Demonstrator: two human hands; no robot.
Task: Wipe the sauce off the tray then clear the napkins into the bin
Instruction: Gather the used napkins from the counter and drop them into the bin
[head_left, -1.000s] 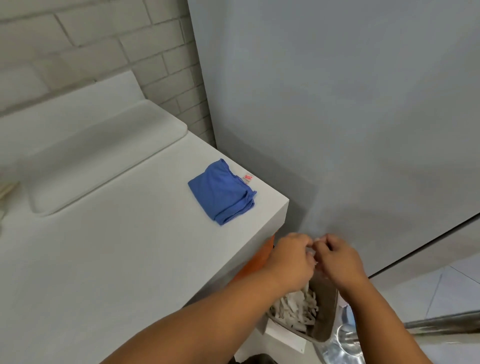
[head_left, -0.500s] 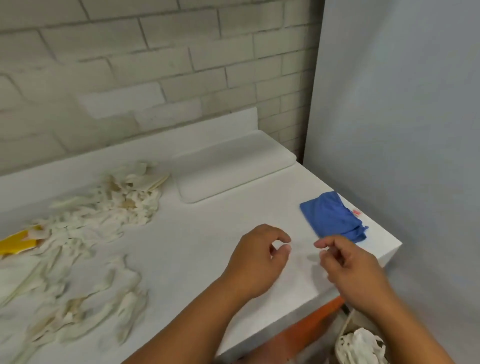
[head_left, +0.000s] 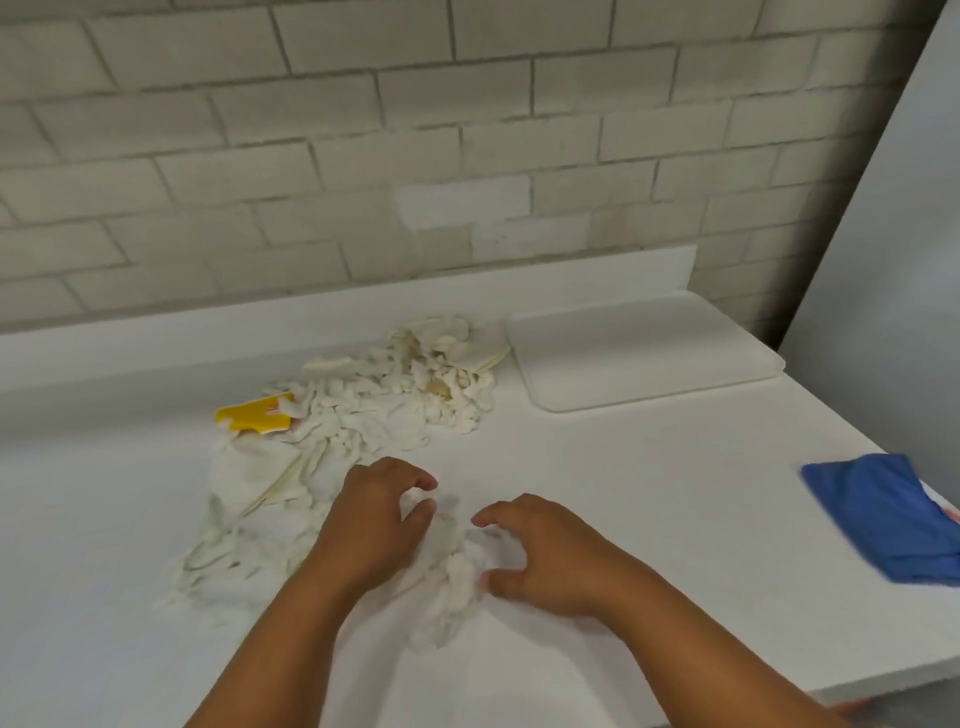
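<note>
My left hand and right hand cupped open around a napkin clump between them; more napkins lay beyond. Clearing step: next, I judged, close and carry binward.

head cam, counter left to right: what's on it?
yellow scrap → pile of torn napkins → left hand → napkin clump between the hands → right hand → white tray → blue cloth
</note>
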